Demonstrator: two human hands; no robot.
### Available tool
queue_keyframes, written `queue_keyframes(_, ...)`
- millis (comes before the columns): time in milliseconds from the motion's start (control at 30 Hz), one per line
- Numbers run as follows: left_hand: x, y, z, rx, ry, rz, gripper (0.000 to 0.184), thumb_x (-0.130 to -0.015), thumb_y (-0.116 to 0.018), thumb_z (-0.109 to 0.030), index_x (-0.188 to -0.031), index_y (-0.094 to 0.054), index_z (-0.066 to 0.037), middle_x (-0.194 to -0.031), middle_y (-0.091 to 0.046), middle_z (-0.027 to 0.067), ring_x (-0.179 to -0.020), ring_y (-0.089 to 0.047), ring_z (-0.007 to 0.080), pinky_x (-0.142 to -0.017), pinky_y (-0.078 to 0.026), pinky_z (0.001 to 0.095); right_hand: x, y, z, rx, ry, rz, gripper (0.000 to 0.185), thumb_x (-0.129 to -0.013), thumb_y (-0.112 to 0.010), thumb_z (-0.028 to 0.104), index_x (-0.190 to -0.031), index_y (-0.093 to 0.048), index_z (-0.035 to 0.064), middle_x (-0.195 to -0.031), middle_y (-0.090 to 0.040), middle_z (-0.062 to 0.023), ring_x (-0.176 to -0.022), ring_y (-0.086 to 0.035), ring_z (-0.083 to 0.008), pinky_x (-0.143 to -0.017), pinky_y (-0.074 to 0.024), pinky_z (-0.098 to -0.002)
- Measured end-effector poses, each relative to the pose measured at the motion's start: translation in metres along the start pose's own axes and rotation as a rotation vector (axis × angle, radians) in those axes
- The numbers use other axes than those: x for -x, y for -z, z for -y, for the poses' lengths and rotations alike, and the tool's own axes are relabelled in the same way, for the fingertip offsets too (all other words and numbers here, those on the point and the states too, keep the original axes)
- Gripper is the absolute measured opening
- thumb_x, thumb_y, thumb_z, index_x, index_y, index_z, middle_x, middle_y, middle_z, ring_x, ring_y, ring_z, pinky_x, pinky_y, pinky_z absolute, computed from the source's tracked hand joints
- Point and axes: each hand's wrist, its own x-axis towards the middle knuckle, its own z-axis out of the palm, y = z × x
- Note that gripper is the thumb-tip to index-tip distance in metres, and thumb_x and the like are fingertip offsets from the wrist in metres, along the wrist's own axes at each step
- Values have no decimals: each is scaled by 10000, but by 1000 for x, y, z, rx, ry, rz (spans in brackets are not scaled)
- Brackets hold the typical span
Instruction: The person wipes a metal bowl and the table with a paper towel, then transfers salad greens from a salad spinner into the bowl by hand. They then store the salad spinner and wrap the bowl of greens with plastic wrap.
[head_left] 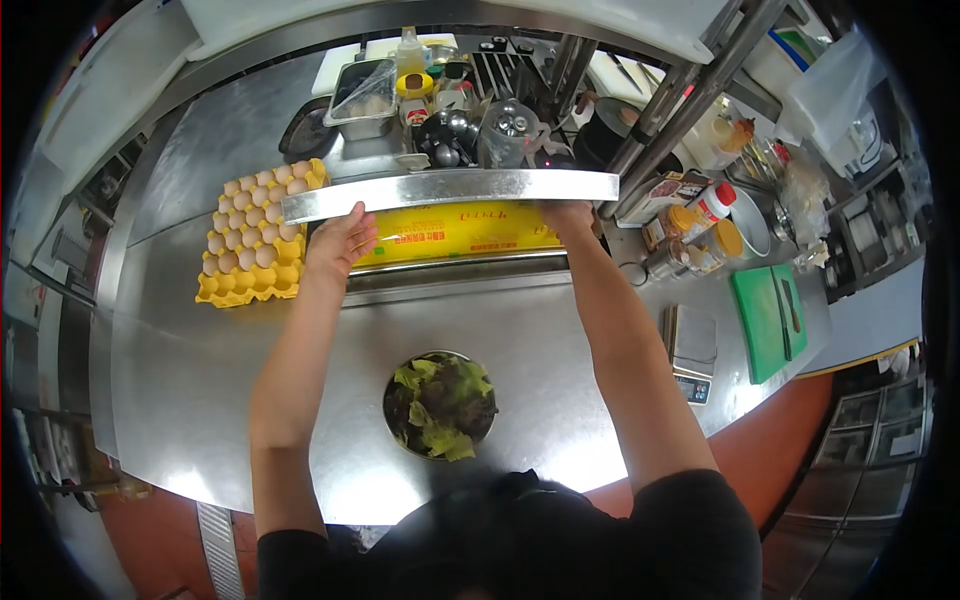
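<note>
Across the back of the steel counter lies a metal dispenser with a yellow printed wrap roll (450,230) in it. Its long metal lid (450,187) is raised above the roll. My left hand (343,238) is at the lid's left end, fingers apart, in front of the roll. At the lid's right end is my right hand (568,214), its fingers mostly hidden under the lid's edge. Nearer to me, between my forearms, stands a round bowl (389,412) of green and dark red lettuce leaves (440,400).
Left of the dispenser is a yellow tray (240,290) of eggs. Bottles, jars and a metal container (366,127) crowd the back. To the right are a digital scale (692,345), a green cutting board (760,330) with knives, and lidded jars (715,245). Metal posts rise at the back right.
</note>
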Motion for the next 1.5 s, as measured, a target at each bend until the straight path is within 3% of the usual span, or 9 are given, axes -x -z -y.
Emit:
queue_keyframes(233, -2, -2, -4, 4, 27, -31, 289, -787, -762, -225, -977, -608, -73, -862, -624, 42, -727, -582, 170, -655, -537, 306, -36, -38, -32, 1, 135, -200, 491, -883, -532, 394, -1295, -483, 131, -1168, -587, -160, -1094, -568, -359, -953, -443, -440)
queue_keyframes(267, -4, 2, -4, 14, 24, -41, 276, -789, -760, -227, -963, -608, -76, -847, -618, 34, -714, -574, 161, -647, -536, 302, -96, -105, -92, 254, 630, -506, 384, -930, -449, 302, -1190, -539, 34, -1073, -628, -161, -1023, -599, -349, -853, -490, -433)
queue_keyframes(367, -4, -2, -11, 8, 15, -65, 243, -797, -752, -233, -930, -605, -92, -810, -603, 11, -689, -557, 138, -636, -529, 294, -3, -1, -54, -497, -115, -110, 400, -811, -639, 385, -1028, -637, 48, -978, -666, -146, -902, -633, -329, -819, -476, -404)
queue_keyframes(500, 1, -3, -10, -17, 38, -90, 233, -799, -750, -235, -932, -606, -110, -784, -593, -3, -684, -553, 133, -620, -525, 287, 52, 55, -65, -760, -317, 325, 433, -783, -694, 412, -981, -666, 29, -893, -681, -98, -827, -640, -224, -817, -463, -345)
queue_keyframes(633, -4, 0, -6, 13, 23, -94, 223, -802, -747, -234, -935, -610, -119, -776, -591, -9, -663, -549, 122, -597, -518, 272, 91, 24, -73, -1529, -97, 296, 362, -799, -731, 279, -1033, -654, 14, -949, -673, -59, -839, -617, -144, -823, -435, -279)
queue_keyframes(900, -7, 9, 5, 179, 77, -63, 145, -823, -722, -188, -900, -632, -103, -768, -616, 10, -678, -578, 119, -627, -535, 280, 191, 112, -66, -1490, -22, 169, 343, -813, -701, 147, -1098, -597, -14, -962, -658, -59, -855, -612, -131, -788, -467, -258)
queue_keyframes(1067, 3, 9, 16, 269, 104, -47, 168, -834, -707, -223, -875, -604, -97, -792, -640, 55, -701, -601, 144, -702, -552, 330, 285, 194, -179, -1239, -153, -219, 370, -874, -577, 201, -1159, -560, -34, -1078, -607, -105, -994, -582, -203, -871, -461, -334)
queue_keyframes(1267, 3, 25, 56, 249, 161, -62, 265, -846, -690, -293, -915, -583, -61, -876, -640, 117, -749, -618, 218, -723, -555, 366, 391, 247, -239, -1098, -226, -380, 301, -876, -598, 258, -1004, -627, -13, -860, -636, -34, -760, -580, -94, -708, -438, -242)
queue_keyframes(1500, 63, 16, 65, -712, 107, -139, 488, -867, -621, -438, -1008, -624, 30, -861, -680, 99, -826, -634, 203, -793, -517, 356, 429, 235, -281, -1142, -348, -369, 267, -905, -573, 265, -923, -636, 7, -833, -624, -15, -688, -540, -70, -602, -394, -196)
